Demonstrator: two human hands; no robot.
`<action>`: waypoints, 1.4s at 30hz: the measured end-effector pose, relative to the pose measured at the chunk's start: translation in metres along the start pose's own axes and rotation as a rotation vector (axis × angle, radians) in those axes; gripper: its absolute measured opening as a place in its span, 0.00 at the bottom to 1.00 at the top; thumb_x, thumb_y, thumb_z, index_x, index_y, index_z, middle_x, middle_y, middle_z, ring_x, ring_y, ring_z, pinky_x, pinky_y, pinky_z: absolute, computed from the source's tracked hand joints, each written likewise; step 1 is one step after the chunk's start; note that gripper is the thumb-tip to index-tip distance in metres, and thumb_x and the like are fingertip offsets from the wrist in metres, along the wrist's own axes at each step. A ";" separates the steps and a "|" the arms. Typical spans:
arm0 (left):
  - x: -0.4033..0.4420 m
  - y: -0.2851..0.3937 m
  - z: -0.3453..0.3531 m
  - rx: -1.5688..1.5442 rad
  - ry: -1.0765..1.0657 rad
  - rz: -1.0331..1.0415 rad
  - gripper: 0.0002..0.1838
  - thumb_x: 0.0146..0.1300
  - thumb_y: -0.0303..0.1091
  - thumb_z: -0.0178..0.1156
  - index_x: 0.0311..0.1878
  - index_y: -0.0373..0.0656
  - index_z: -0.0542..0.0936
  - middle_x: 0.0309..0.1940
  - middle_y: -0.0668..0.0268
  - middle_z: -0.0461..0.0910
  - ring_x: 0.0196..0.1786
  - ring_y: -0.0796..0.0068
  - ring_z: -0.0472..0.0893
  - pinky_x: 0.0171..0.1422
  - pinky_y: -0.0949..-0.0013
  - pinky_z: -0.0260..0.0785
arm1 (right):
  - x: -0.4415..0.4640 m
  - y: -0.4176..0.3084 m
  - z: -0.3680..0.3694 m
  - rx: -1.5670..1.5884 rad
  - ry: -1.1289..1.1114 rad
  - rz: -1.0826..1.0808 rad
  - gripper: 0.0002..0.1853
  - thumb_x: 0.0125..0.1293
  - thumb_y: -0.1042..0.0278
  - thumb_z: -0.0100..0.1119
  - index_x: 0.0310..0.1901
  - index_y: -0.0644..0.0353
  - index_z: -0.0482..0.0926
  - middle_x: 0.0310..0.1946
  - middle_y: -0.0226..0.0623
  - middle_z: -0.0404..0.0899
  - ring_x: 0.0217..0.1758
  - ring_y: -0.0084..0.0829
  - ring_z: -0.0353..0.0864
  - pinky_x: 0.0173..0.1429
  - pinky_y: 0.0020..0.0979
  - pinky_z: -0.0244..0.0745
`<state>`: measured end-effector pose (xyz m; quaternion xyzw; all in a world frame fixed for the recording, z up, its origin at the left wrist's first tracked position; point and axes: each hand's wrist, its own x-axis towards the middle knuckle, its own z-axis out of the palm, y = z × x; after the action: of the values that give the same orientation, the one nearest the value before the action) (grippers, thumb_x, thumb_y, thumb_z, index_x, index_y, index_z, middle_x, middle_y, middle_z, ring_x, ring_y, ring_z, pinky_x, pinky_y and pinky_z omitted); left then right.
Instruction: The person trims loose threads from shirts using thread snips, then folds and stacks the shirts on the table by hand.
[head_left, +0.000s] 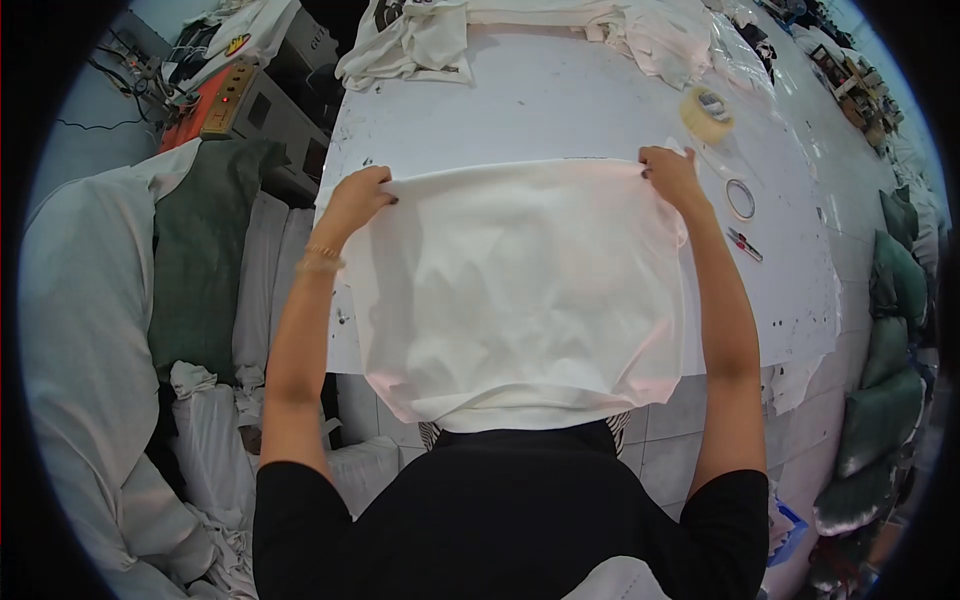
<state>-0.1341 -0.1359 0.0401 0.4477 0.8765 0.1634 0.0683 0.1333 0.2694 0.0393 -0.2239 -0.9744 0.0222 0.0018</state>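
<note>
A white garment (530,280), possibly a sweatshirt, is stretched wide in front of my body. Its far edge lies over the white table (560,110), and its near edge, which looks like a hem band, hangs past the table's front edge close to my black top. My left hand (362,205) is closed on the far left corner, fingers pinching the cloth. On the far right corner, my right hand (672,178) grips the fabric the same way. Pinkish light tints the garment's right side and lower corners.
Right of the garment lie a roll of clear tape (706,115), a narrower tape roll (740,199) and small thread snips (745,245). White garments (420,45) are heaped at the table's back. Left stand an orange-and-grey machine (235,105) and draped fabric (90,300); green sacks (880,420) line the right.
</note>
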 end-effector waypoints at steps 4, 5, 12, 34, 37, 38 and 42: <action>-0.087 0.035 -0.055 -0.152 -0.402 -0.189 0.14 0.51 0.35 0.69 0.39 0.39 0.80 0.32 0.57 0.80 0.39 0.63 0.81 0.43 0.61 0.71 | -0.109 0.007 -0.056 0.192 -0.076 0.040 0.06 0.57 0.67 0.57 0.31 0.59 0.78 0.30 0.41 0.82 0.35 0.41 0.82 0.42 0.40 0.72; -0.109 0.048 -0.064 -0.213 -0.566 -0.118 0.18 0.50 0.40 0.72 0.40 0.39 0.80 0.33 0.58 0.81 0.39 0.66 0.81 0.42 0.63 0.72 | -0.142 0.007 -0.057 0.308 -0.216 0.086 0.09 0.56 0.65 0.62 0.36 0.60 0.81 0.31 0.40 0.83 0.34 0.39 0.82 0.41 0.37 0.73; -0.112 0.073 0.017 -0.134 -0.030 -0.130 0.23 0.51 0.41 0.71 0.48 0.38 0.79 0.41 0.59 0.82 0.41 0.59 0.80 0.47 0.59 0.72 | -0.164 -0.052 -0.059 0.823 -0.238 0.230 0.14 0.60 0.64 0.63 0.45 0.62 0.82 0.39 0.39 0.83 0.39 0.36 0.82 0.44 0.37 0.74; -0.054 0.027 0.025 -0.457 -0.195 -0.230 0.22 0.60 0.46 0.63 0.45 0.34 0.82 0.36 0.51 0.83 0.33 0.61 0.82 0.39 0.62 0.72 | -0.053 -0.056 0.004 0.262 -0.054 0.025 0.17 0.50 0.70 0.69 0.44 0.57 0.79 0.50 0.40 0.74 0.54 0.46 0.74 0.50 0.44 0.73; -0.045 0.030 0.022 -0.356 -0.380 -0.126 0.21 0.58 0.45 0.65 0.38 0.32 0.83 0.25 0.53 0.82 0.25 0.66 0.77 0.34 0.64 0.69 | -0.035 -0.042 0.043 0.068 -0.121 0.167 0.18 0.48 0.72 0.68 0.44 0.59 0.81 0.46 0.43 0.77 0.52 0.48 0.76 0.52 0.43 0.73; -0.044 0.034 0.021 -0.348 -0.353 -0.109 0.19 0.57 0.47 0.66 0.32 0.36 0.84 0.19 0.58 0.78 0.23 0.67 0.73 0.32 0.65 0.66 | -0.035 -0.032 0.038 0.164 -0.070 0.096 0.17 0.47 0.73 0.67 0.43 0.60 0.82 0.44 0.45 0.78 0.50 0.48 0.77 0.52 0.42 0.73; -0.039 0.042 0.013 -0.266 -0.176 -0.178 0.17 0.58 0.50 0.63 0.30 0.43 0.82 0.17 0.61 0.74 0.20 0.61 0.69 0.29 0.62 0.62 | -0.051 0.012 -0.004 0.584 0.403 -0.170 0.13 0.48 0.79 0.59 0.39 0.66 0.82 0.38 0.49 0.81 0.41 0.47 0.80 0.50 0.37 0.74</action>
<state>-0.0759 -0.1413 0.0419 0.3679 0.8740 0.2313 0.2174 0.1846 0.2582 0.0432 -0.1322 -0.9221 0.2546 0.2595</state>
